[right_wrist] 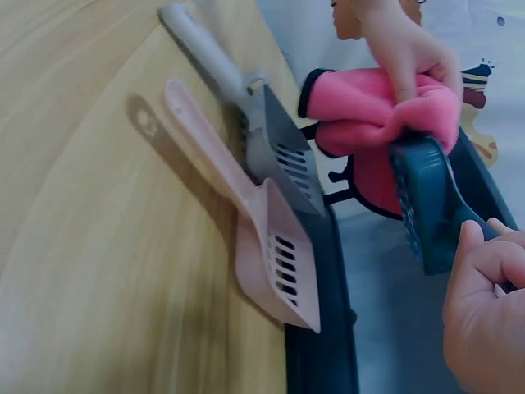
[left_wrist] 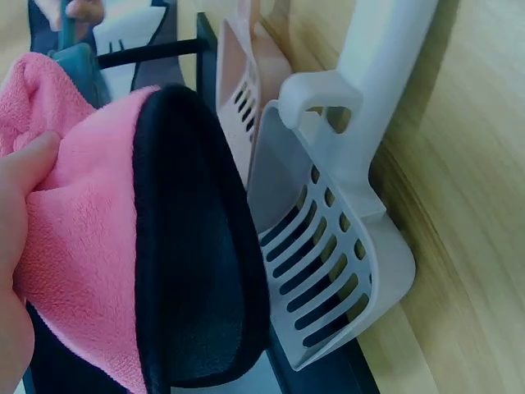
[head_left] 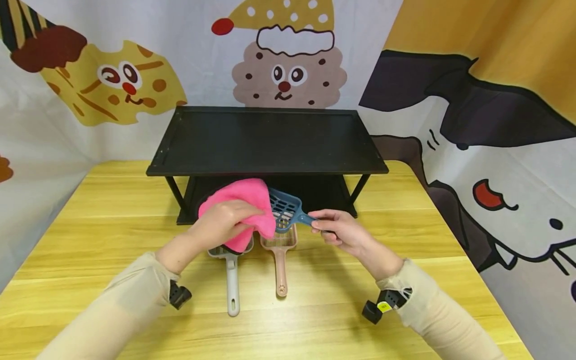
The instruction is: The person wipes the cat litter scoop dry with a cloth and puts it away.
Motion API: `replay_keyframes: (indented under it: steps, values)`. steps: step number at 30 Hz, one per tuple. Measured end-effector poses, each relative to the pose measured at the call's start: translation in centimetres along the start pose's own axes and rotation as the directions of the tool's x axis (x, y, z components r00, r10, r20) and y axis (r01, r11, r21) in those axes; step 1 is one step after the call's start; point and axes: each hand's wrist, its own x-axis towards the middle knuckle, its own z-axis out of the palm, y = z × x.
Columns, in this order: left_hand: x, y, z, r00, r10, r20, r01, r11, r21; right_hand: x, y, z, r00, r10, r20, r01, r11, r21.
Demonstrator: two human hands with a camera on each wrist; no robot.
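While the right hand (head_left: 339,229) pinches the handle of a blue scoop (head_left: 291,204) between thumb and curled fingers, the left hand (head_left: 227,216) grips a bunched pink cloth (head_left: 252,192), its thumb and fingers pressed into the folds with little gap between them. The blue scoop's basket lies beyond the right hand's fingertips, pointing toward the left hand, and the cloth touches its near side edge, covering part of it in the head view. Both are held up in front of a black two-level rack (head_left: 270,142), above the wooden table (head_left: 112,260).

The blue scoop is a dark, slightly greenish blue, with rows of slots through its basket and a slim handle. The cloth is bright pink and fluffy, edged with black trim, and shows a dark face where it folds over.

Below them, a grey scoop (head_left: 232,285) and a pale pink scoop (head_left: 280,270) lie side by side, apart, with slotted baskets at the rack's front edge and handles toward the person; the cloth partly hides the grey scoop's basket.
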Motion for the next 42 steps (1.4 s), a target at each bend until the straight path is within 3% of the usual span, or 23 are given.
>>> replay_keyframes:
  steps: [3,6,12,15,18,22,25,29,32,37,42]
  values:
    - [-0.1,-0.1,-0.1,0.999,-0.022,-0.040,0.022,1.000,-0.009,0.0,0.3,-0.1,0.999,0.024,0.040,-0.023,1.000,-0.021]
    - [-0.1,-0.1,-0.1,0.998,-0.025,-0.050,0.025,1.000,0.000,0.0,0.6,-0.3,0.997,0.043,0.060,-0.036,0.994,-0.104]
    - [-0.4,-0.2,-0.7,0.993,-0.065,-0.101,0.068,0.997,0.027,0.0,0.9,-0.5,1.000,0.001,-0.003,-0.002,0.948,-0.319]
    - [-0.6,-0.5,-0.9,0.981,-0.072,-0.180,0.082,0.996,0.045,-0.1,1.0,-1.0,1.000,0.005,0.007,-0.002,0.946,-0.323]
    - [-0.2,-0.4,-0.6,0.970,-0.012,-0.241,0.026,0.998,0.057,0.1,1.1,-0.9,0.999,0.027,0.025,-0.019,0.954,-0.300]
    - [0.5,0.6,0.4,0.973,0.055,-0.224,-0.041,0.997,0.068,0.4,1.3,0.2,0.998,0.039,0.041,-0.024,0.950,-0.310]
    - [0.7,1.1,1.0,0.981,0.036,-0.193,-0.022,0.997,0.076,0.6,1.4,0.7,0.999,0.012,0.034,0.000,0.943,-0.332]
    - [0.6,0.9,0.9,0.980,-0.030,-0.196,0.044,0.997,0.064,0.4,1.5,0.6,1.000,-0.025,0.020,0.030,0.938,-0.345]
    - [0.6,0.5,0.5,0.974,-0.127,-0.189,0.136,0.990,0.037,0.1,1.4,0.3,0.999,-0.032,0.039,0.044,0.935,-0.352]
    - [0.5,-0.3,-0.1,0.939,-0.316,-0.134,0.314,0.949,-0.039,-0.5,1.1,-0.8,0.997,-0.060,0.046,0.073,0.938,-0.340]
    - [0.8,-0.8,-1.3,0.907,-0.407,-0.107,0.401,0.913,-0.079,-1.0,0.5,-2.3,0.995,-0.096,0.019,0.097,0.932,-0.350]
